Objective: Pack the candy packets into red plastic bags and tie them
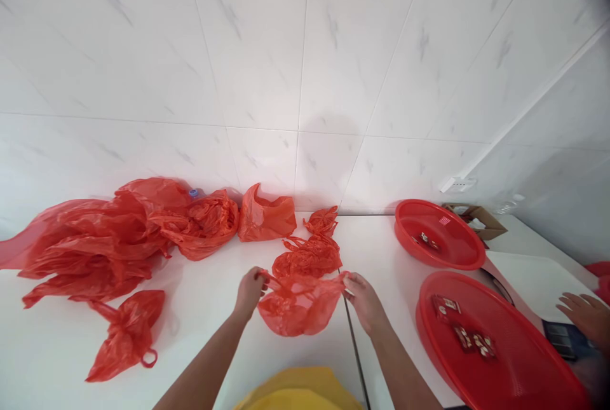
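Note:
A thin red plastic bag (298,314) is stretched between my two hands above the white table. My left hand (251,292) pinches its left handle, and my right hand (362,299) pinches the handle on the other side. Whether anything lies inside the bag I cannot tell. Just behind it sit a bunched red bag (307,256) and a smaller tied red bag (322,221). An upright red bag (267,214) stands by the wall, to the left of these.
At left lie a heap of red bags (100,238) and a tied bag (131,334). Two red basins, one farther back (403,238) and one nearer (505,359), hold small packets. Beyond are a cardboard box (490,225), a white tray (538,270) and another person's hand (584,314).

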The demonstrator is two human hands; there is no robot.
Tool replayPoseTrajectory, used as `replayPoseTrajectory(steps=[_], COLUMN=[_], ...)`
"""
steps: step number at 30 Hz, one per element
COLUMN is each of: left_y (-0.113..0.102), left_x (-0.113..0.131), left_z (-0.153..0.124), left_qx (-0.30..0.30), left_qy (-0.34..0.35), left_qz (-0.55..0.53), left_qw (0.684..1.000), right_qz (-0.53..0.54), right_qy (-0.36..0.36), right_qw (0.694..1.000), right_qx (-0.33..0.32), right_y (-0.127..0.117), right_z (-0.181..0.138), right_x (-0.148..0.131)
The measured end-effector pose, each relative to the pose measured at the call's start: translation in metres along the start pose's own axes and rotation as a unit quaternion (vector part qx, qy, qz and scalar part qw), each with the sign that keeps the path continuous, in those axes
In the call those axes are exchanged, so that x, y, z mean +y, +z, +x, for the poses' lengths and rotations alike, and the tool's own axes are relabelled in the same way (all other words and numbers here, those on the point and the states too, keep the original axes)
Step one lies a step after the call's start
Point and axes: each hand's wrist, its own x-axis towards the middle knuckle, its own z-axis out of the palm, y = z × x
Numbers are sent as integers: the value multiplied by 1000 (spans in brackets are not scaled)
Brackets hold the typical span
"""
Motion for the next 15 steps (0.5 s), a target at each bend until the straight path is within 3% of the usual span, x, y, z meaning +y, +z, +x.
replayPoseTrajectory(steps=[2,4,5,7,8,9,10,11,13,15], left_y=[-24,-46,-55,-68,-71,-72,-72,-71,-71,-74], left_x=[35,74,92,117,124,127,126,122,107,92], left_z=[4,-7,-16,-38,-47,-53,-57,-58,-55,-51], left_qx=[51,107,149,263,277,244,183,105,-45,-84], left_qy=[20,69,115,304,375,415,425,401,290,188], left_qz=[-39,-74,-93,-111,-76,-13,60,137,253,293], left_qw=[998,989,978,909,881,876,884,899,922,934], right_qz=[-112,-161,-183,-206,-244,-291,-343,-400,-462,-415], right_qy=[-48,-163,-254,-488,-557,-576,-541,-460,-236,-63], right_qw=[990,965,937,818,772,752,764,793,846,881], right_qx=[66,124,156,223,186,132,76,6,-121,-217], right_y=[-2,2,6,15,19,23,26,27,26,18], right_z=[-7,-28,-42,-68,-77,-82,-83,-80,-70,-62], right_x=[-31,-66,-83,-105,-109,-108,-103,-95,-74,-54])
